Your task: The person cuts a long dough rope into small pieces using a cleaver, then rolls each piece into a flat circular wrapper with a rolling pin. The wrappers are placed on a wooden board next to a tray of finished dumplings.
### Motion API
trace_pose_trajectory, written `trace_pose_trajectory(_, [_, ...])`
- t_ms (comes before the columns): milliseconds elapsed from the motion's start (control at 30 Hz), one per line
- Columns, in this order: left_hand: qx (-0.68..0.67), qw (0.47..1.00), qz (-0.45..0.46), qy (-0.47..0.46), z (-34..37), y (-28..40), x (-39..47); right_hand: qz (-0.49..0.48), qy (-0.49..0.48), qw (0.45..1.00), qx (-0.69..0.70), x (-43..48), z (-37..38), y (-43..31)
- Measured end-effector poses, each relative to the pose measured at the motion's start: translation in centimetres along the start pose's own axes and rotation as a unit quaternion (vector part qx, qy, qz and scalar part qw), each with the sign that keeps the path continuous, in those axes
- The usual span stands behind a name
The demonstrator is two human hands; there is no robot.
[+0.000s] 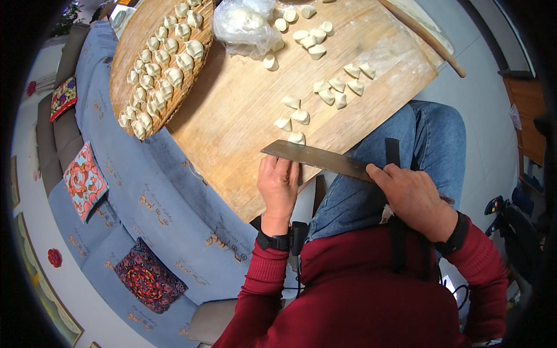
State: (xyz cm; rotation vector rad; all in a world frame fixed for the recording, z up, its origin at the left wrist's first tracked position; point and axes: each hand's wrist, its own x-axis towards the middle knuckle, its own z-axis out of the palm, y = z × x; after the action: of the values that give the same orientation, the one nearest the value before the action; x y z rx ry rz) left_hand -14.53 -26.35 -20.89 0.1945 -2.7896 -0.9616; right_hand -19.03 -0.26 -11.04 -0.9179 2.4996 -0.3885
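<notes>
My right hand (411,198) grips the handle end of a wide-bladed kitchen knife (322,161), whose blade reaches left across the near edge of a floured wooden board (230,126). Beside the blade's far end is my left hand (278,182), fingers bent down at the board; the blade hides its fingertips and whatever may be under them. A cut dough piece (296,138) lies just beyond the blade. Several more pieces (300,116) are scattered up the board, some in a loose group (326,96).
A round woven tray (201,71) with folded dumplings (174,77) overlaps the board's left side. A plastic bag (246,26) holding dough sits at the far side. A wooden rolling pin (424,35) lies across the far right corner. A blue-covered sofa (152,191) stands at left.
</notes>
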Motion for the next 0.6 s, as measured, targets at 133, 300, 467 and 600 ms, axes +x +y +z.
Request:
trace_pose_trajectory(133, [0.029,0.999,0.004,-0.04,-0.5,-0.1,-0.3,0.015,-0.019,1.0,0.0,1.9,1.4,-0.8])
trace_pose_trajectory(300, [-0.016,0.997,-0.067,-0.021,-1.2,-1.0,-1.4,-0.032,0.027,0.999,0.019,1.4,0.2,-0.5])
trace_pose_trajectory(467, [-0.012,0.998,-0.009,0.061,-1.2,-1.8,-1.7,-0.038,-0.022,0.999,-0.022,0.6,-1.4,-1.1])
trace_pose_trajectory(600, [0.002,0.999,-0.026,0.045,-1.4,-1.9,-1.6,-0.029,-0.045,0.998,-0.024,0.8,-1.5,-1.5])
